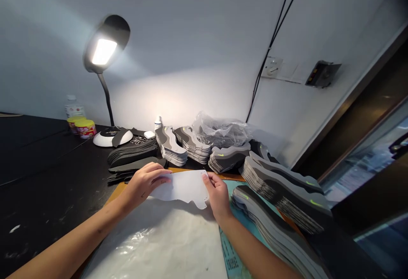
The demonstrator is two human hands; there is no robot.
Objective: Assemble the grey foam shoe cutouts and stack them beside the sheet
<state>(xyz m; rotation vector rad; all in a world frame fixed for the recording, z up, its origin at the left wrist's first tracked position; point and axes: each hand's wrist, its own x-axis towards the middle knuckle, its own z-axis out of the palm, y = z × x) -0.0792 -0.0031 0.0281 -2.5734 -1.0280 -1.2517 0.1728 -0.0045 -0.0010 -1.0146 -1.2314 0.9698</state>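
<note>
A thin white shoe-upper piece (183,187) with a wavy lower edge is held up between my two hands, its plain face toward me. My left hand (144,183) grips its left end, fingers curled over the top. At the right end, my right hand (217,193) pinches it with the thumb in front. Beneath lies a white plastic sheet (165,240) on a work board. Just behind my left hand are dark pieces (135,165). A stack of grey shoe-upper pieces (270,224) with a green logo lies right of my right forearm.
More stacked grey pieces (283,181) line the back and right. A lit desk lamp (113,136), yellow-lidded tubs (85,128), a small white bottle (158,122) and crumpled clear plastic (221,130) stand along the wall. The black tabletop (41,194) extends left.
</note>
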